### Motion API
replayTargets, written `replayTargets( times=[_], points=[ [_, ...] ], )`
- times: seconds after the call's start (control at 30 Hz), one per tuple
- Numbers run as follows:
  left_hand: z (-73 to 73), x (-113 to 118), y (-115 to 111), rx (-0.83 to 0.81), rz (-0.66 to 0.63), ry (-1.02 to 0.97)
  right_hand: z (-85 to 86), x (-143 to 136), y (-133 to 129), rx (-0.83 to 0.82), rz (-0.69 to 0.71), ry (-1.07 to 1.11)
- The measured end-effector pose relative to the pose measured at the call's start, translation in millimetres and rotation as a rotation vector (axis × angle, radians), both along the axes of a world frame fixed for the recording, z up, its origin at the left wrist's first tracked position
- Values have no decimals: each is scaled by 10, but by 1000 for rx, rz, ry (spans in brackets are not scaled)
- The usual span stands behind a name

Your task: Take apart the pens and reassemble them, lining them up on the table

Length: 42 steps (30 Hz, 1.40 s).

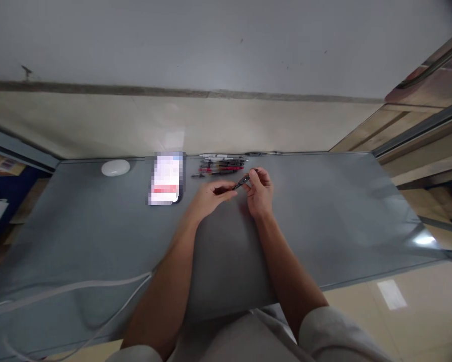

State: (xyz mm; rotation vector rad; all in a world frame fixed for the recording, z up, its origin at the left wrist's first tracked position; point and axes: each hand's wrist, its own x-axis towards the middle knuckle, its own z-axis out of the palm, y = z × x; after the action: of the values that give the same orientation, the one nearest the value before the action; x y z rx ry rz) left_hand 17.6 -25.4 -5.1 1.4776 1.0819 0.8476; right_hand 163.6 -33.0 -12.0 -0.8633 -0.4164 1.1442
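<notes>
Left hand (209, 197), right hand (261, 195), pinching pen (242, 181), dark, slender, slanted

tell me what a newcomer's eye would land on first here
Probably the bright phone first, lying on the grey table to the left of the hands. Next, the left hand and right hand, near the middle, hold a dark pen between them. Just beyond them, a cluster of pens lies near the wall.
</notes>
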Motion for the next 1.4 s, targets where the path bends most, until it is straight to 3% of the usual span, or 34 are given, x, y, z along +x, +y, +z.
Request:
replayTargets(
  times=[0.1,0.33,0.67,0.93,1.2,1.3,1.4],
  points=[
    [15,-12,-2,45,-2,35,8,0,-8,-7,3,-22],
    [61,-62,-5,-42,-194,-37,1,74,-35,43,157,7],
    [6,-16,-2,5,-37,18,-21,43,1,17,19,-22],
    [86,-79,-1,-97,-203,-54,-6,70,-31,57,169,22],
    [12,-28,4,4,1,33,-4,40,8,15,33,8],
    [31,-27,5,7,-6,47,4,32,4,20,26,10],
    [80,-56,1,-48,-107,-12,9,41,-13,28,87,16]
  ],
)
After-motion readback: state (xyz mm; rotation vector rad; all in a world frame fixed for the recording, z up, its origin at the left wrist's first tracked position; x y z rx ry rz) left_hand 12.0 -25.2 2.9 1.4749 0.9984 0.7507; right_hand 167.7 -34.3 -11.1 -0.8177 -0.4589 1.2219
